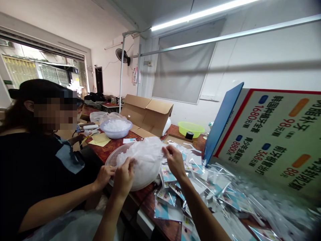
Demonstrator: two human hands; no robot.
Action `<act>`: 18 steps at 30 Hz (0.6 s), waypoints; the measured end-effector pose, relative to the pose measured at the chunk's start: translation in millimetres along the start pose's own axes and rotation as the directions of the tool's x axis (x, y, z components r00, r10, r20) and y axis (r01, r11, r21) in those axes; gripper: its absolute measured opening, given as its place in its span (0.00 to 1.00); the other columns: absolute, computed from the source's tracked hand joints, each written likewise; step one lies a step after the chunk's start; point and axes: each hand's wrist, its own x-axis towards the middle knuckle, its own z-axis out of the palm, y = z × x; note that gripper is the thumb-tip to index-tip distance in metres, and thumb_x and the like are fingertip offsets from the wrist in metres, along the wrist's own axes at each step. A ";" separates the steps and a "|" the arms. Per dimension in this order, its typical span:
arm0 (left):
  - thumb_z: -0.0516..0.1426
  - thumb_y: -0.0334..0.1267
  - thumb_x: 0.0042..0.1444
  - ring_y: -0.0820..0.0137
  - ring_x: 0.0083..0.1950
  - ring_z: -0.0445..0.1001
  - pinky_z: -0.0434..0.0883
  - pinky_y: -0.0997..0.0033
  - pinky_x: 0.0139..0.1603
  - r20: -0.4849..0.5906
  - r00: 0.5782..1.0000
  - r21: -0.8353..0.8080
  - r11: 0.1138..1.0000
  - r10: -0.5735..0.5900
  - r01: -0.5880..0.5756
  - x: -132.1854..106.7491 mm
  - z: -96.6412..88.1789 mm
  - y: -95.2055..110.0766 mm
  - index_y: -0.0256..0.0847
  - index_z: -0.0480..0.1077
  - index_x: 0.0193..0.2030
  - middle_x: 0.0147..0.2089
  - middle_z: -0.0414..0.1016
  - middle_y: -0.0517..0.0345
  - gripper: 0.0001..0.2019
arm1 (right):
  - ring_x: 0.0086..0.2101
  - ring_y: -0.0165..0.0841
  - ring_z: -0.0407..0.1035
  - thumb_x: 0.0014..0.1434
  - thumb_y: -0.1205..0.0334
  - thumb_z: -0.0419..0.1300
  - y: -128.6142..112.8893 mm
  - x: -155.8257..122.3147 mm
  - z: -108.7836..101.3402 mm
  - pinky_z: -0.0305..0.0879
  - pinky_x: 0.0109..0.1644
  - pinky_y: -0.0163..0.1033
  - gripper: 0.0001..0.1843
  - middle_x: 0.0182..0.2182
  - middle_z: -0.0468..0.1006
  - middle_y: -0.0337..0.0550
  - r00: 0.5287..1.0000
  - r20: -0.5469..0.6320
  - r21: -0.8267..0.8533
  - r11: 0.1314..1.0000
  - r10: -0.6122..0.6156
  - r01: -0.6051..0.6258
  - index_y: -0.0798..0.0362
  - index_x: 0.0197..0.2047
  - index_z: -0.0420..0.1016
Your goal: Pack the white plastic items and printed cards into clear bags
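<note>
A puffy white plastic bag [146, 160] rests over a clear round basin [109, 163] with more white stuff in it. My left hand [124, 175] is closed on the bag's near left side, fingers pinched together. On the far right, my right hand [175, 160] pinches the bag's edge between thumb and fingers. What the bag holds cannot be made out. Just left of my left hand, a co-worker's hand [104, 176] is at the basin's rim. Right of the basin lie many clear-wrapped card packets [168, 211], in a loose pile.
A co-worker in black [45, 167] sits close on my left. Behind the basin are a lilac bowl [116, 128] of white pieces, an open cardboard box [147, 117] and a green basin [191, 129]. A big printed sign board [273, 134] leans at the right.
</note>
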 end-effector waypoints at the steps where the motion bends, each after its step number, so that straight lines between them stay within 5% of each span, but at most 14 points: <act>1: 0.48 0.47 0.67 0.60 0.27 0.77 0.63 0.68 0.28 -0.011 1.000 -0.015 1.000 -0.004 0.004 5.2 -2.2 2.9 0.44 0.71 0.32 0.23 0.76 0.55 0.17 | 0.26 0.32 0.59 0.59 0.50 0.59 -4.7 9.8 0.1 0.53 0.32 0.39 0.17 0.21 0.66 0.34 1.000 -0.016 0.005 1.000 -0.016 0.016 0.50 0.23 0.66; 6: 0.45 0.52 0.70 0.62 0.33 0.80 0.69 0.68 0.33 -0.020 1.000 -0.122 0.993 -0.008 0.006 36.1 -7.8 13.6 0.44 0.71 0.36 0.30 0.80 0.54 0.21 | 0.24 0.31 0.57 0.59 0.50 0.58 -24.7 52.8 8.1 0.53 0.29 0.38 0.17 0.20 0.64 0.33 0.993 -0.086 0.042 0.995 -0.085 0.089 0.50 0.23 0.66; 13: 0.46 0.55 0.69 0.67 0.27 0.77 0.71 0.70 0.30 0.061 0.998 -0.192 0.981 0.031 -0.019 51.7 -7.7 18.5 0.43 0.73 0.38 0.28 0.78 0.59 0.22 | 0.22 0.29 0.59 0.59 0.56 0.60 -62.7 96.8 16.0 0.54 0.27 0.36 0.16 0.18 0.64 0.32 0.969 -0.169 0.041 0.981 -0.178 0.187 0.50 0.23 0.65; 16: 0.56 0.57 0.63 0.62 0.37 0.80 0.75 0.64 0.39 0.104 0.990 -0.170 0.983 0.094 -0.076 40.7 -4.3 17.0 0.44 0.75 0.48 0.40 0.82 0.54 0.20 | 0.20 0.29 0.62 0.60 0.58 0.60 -76.8 112.1 18.9 0.57 0.24 0.35 0.16 0.18 0.64 0.31 0.966 -0.172 0.048 0.978 -0.192 0.203 0.50 0.22 0.64; 18: 0.63 0.57 0.56 0.55 0.51 0.78 0.74 0.55 0.52 0.137 0.975 -0.114 0.981 0.173 -0.158 31.8 1.3 14.0 0.45 0.72 0.57 0.54 0.79 0.48 0.26 | 0.19 0.29 0.63 0.61 0.60 0.60 -83.5 121.3 20.2 0.58 0.23 0.35 0.17 0.17 0.63 0.31 0.966 -0.173 0.054 0.978 -0.191 0.203 0.50 0.21 0.63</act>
